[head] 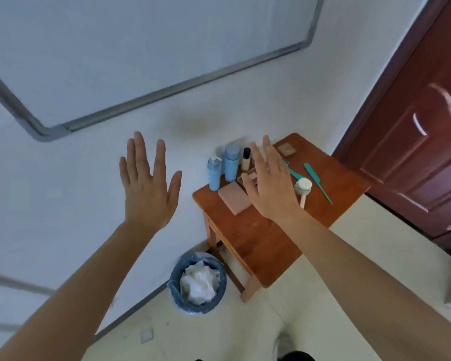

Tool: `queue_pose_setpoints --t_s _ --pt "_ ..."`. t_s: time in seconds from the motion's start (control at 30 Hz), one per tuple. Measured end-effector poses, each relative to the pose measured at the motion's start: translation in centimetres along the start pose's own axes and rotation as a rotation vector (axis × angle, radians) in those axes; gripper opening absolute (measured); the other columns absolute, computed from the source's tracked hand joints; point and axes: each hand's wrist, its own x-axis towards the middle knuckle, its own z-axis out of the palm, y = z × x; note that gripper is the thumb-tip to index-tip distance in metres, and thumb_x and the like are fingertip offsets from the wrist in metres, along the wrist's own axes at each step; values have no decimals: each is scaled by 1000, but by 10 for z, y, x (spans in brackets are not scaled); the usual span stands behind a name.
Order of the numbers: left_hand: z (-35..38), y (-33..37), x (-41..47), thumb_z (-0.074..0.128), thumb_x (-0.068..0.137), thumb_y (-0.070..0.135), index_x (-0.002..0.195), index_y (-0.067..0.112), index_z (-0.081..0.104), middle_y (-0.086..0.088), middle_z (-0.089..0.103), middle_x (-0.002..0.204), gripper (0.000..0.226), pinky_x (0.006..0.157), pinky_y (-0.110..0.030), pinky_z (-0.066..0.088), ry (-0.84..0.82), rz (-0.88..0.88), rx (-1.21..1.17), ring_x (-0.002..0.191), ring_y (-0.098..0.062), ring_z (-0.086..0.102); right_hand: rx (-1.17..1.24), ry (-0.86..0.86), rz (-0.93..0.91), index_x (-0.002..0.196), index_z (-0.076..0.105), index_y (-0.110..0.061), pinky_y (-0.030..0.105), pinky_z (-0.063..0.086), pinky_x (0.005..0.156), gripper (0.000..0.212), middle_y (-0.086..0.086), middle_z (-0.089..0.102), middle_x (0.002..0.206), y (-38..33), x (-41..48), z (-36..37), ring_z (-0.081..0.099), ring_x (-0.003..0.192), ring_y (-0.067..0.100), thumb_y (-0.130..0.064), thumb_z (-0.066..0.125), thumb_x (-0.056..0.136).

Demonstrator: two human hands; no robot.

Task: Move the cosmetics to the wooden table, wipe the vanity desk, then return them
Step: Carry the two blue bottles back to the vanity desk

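Left grip [149, 188], right grip [268, 188] flat-fingered, empty, near cosmetics [231, 162] on wooden table [266, 243].

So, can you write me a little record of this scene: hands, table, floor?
Left hand: open, empty, fingers spread
Right hand: open, empty, raised, partly hiding the table's things
Table: wooden, against the wall
On table: pump bottle, blue bottle, small bottle, pink box, brush, comb
Floor: bin with white paper inside
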Motion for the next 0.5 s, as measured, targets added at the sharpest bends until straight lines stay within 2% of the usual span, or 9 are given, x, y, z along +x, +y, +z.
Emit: queue_pose_setpoints --t_s 0.1,0.17,0.33,0.43,0.5 --pt "-6 40 16 40 101 40 154 9 19 -24 4 160 65 116 -58 15 64 -31 -50 149 -37 2 9 86 23 158 5 -20 43 21 118 69 11 -2 165 35 19 -36 16 150 32 -44 40 103" --pt "4 64 14 39 100 42 154 11 19 -21 2 161 66 116 -59 17 32 -68 -45 149 -36 1 33 72 36 158 1 -24 43 21 118 71 10 -2 165 61 23 -45 16 150 31 -46 40 103" --pt "49 109 2 24 98 53 155 14 14 -18 -5 161 70 114 -61 21 -176 -190 47 149 -37 0 63 -94 -17 156 -8 -29 39 21 118 77 7 -7 165 121 28 -45 14 151 29 -45 43 101" --pt "72 126 5 10 96 62 156 17 8 -16 -10 161 75 116 -58 19 -315 -176 128 149 -36 -2 133 -174 -46 156 -9 -34 39 28 115 80 2 -6 166 145 38 -37 13 151 27 -45 46 99" --pt "78 135 9 12 96 64 156 20 3 -12 -13 161 75 118 -55 14 -381 -228 108 149 -33 -4 182 -240 -40 155 -11 -37 39 34 113 81 0 -5 166 153 48 -28 12 151 25 -44 48 99"
